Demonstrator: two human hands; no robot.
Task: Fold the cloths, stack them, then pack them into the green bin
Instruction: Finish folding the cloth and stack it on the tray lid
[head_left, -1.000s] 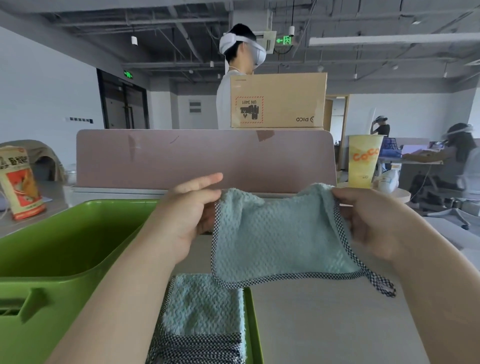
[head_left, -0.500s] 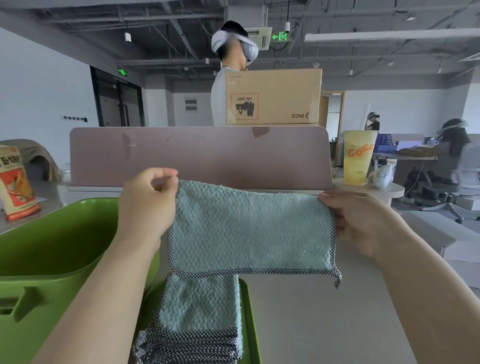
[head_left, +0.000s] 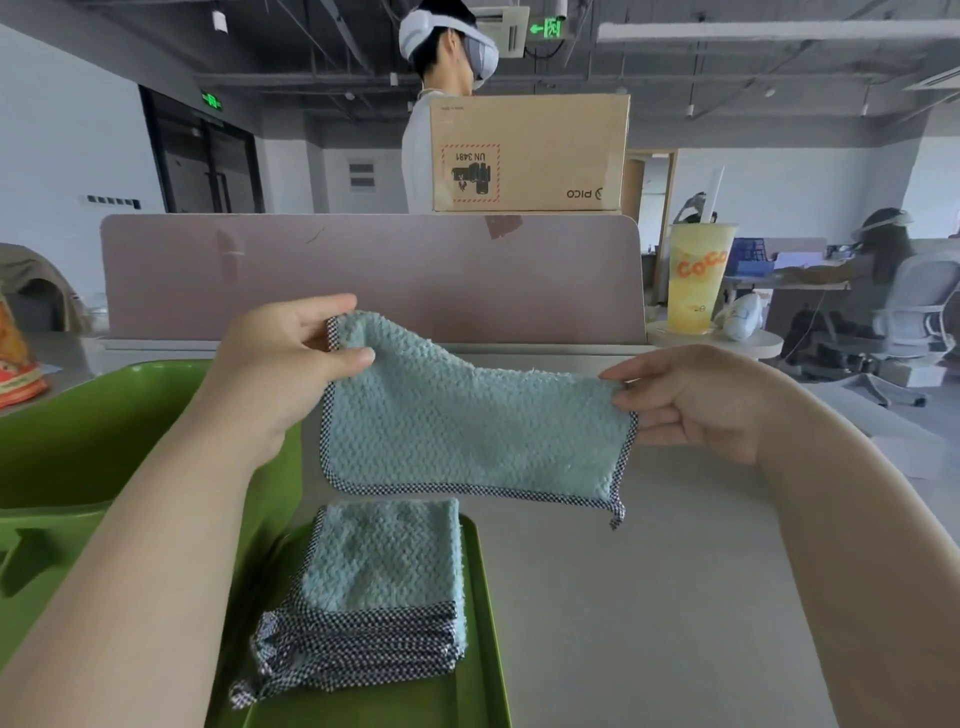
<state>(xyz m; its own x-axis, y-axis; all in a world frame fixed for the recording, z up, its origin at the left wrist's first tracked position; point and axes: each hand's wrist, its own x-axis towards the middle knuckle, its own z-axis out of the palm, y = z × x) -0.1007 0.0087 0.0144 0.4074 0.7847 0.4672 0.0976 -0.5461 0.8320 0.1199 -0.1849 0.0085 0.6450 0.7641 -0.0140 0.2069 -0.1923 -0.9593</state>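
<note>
The cloth (head_left: 467, 426) hangs with its long axis left to right, between both hands. Left hand (head_left: 283, 364) and right hand (head_left: 691, 400) each pinch one end in their fingers (head_left: 358, 357). The stack (head_left: 374, 587) lies just below, nearer the left.

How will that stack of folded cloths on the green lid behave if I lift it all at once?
The stack of folded cloths is likely floppy, since the held cloth sags between both hands. Loose checkered edges suggest layers may slide apart. Probably light.
</note>
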